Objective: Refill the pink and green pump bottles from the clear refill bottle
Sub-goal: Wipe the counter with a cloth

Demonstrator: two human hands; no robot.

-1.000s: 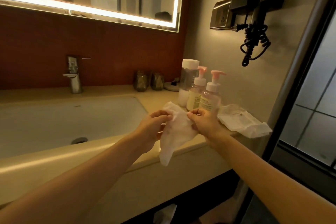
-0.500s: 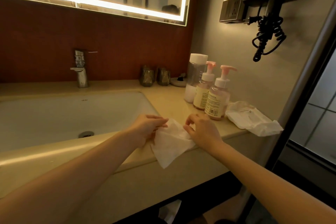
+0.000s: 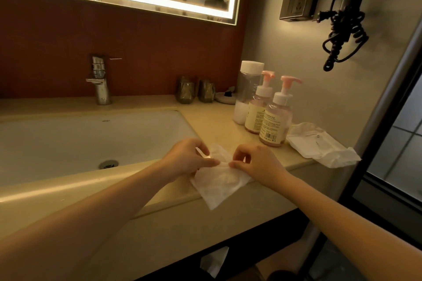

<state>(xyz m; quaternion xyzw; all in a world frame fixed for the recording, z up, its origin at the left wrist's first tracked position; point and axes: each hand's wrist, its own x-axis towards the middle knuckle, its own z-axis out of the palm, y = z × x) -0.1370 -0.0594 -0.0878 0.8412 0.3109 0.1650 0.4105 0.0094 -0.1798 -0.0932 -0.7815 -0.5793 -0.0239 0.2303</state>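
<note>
Two pump bottles with pink pump heads stand upright at the counter's right end: the nearer pump bottle and the farther pump bottle just behind it. The clear refill bottle with a white cap stands behind them, a little white content at its bottom. My left hand and my right hand both pinch a white wipe that lies on the counter's front edge, in front of the bottles. Neither hand touches a bottle.
A white wipe packet lies right of the bottles. The sink basin and faucet fill the left. Two small glass cups and a small dish stand at the back wall. A hair dryer hangs on the right wall.
Both hands lowered the wipe from in front of the bottles down onto the counter's front edge and drew closer together on it. The bottles have not moved.
</note>
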